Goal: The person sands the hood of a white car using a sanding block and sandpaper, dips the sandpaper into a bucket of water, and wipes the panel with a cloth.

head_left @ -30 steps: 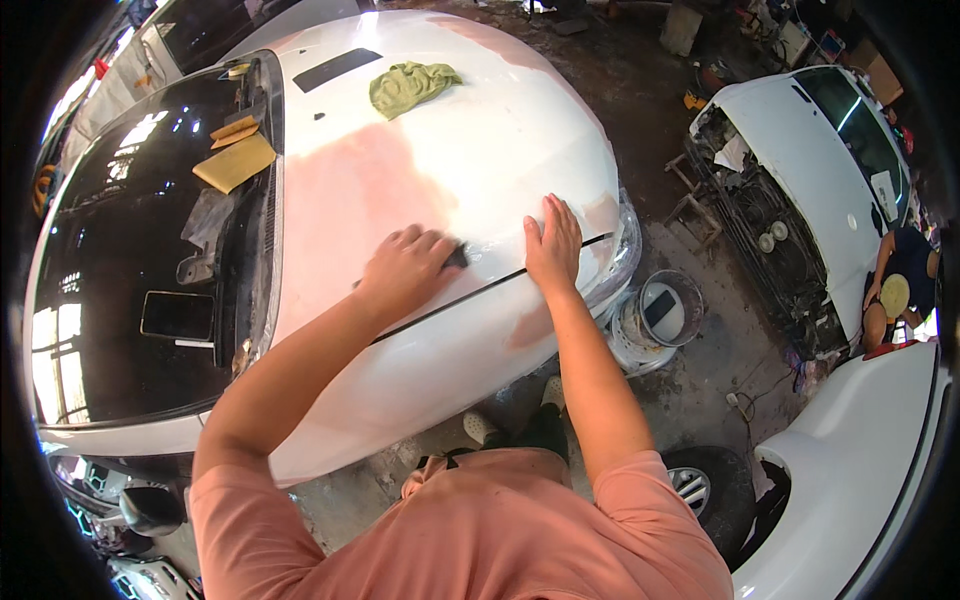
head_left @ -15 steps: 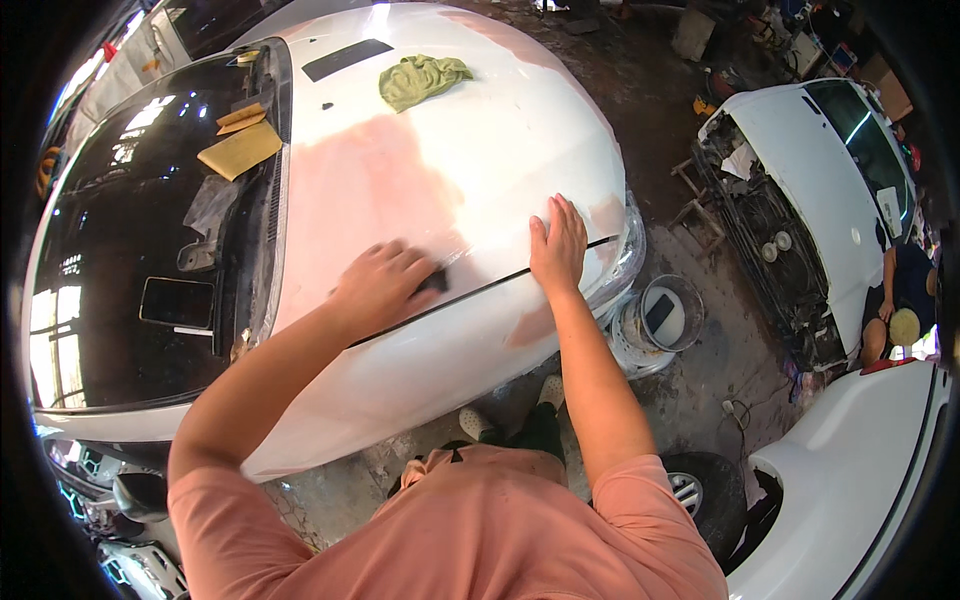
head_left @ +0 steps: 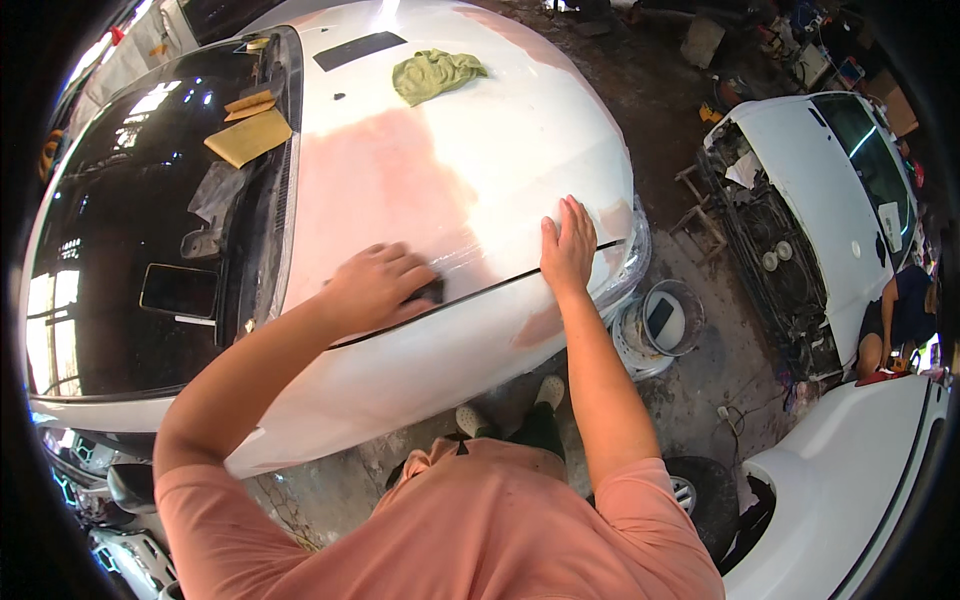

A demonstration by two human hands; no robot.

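Note:
A white car hood (head_left: 555, 120) with sanded pinkish patches lies before me. My left hand (head_left: 378, 285) is closed over a black sanding pad (head_left: 430, 291), pressing it on the pink patch beside the seam between hood and fender. The palm hides most of the pad. My right hand (head_left: 570, 245) lies flat on the hood near its front edge, fingers stretched out and holding nothing. Farther up the hood are a crumpled green cloth (head_left: 437, 75) and a dark rectangular sheet of sandpaper (head_left: 359, 51).
Yellow sheets (head_left: 249, 137) and a phone (head_left: 179, 290) lie by the windshield. A bucket (head_left: 672, 317) with a dark piece inside stands beside the bumper. Right of it are a stripped white car (head_left: 790, 150), a crouching person (head_left: 897, 312), and a white body panel (head_left: 850, 480).
The whole view has shifted slightly. My left hand has slid a little toward the windshield with the pad; my right hand stays in place. The person at right has changed posture.

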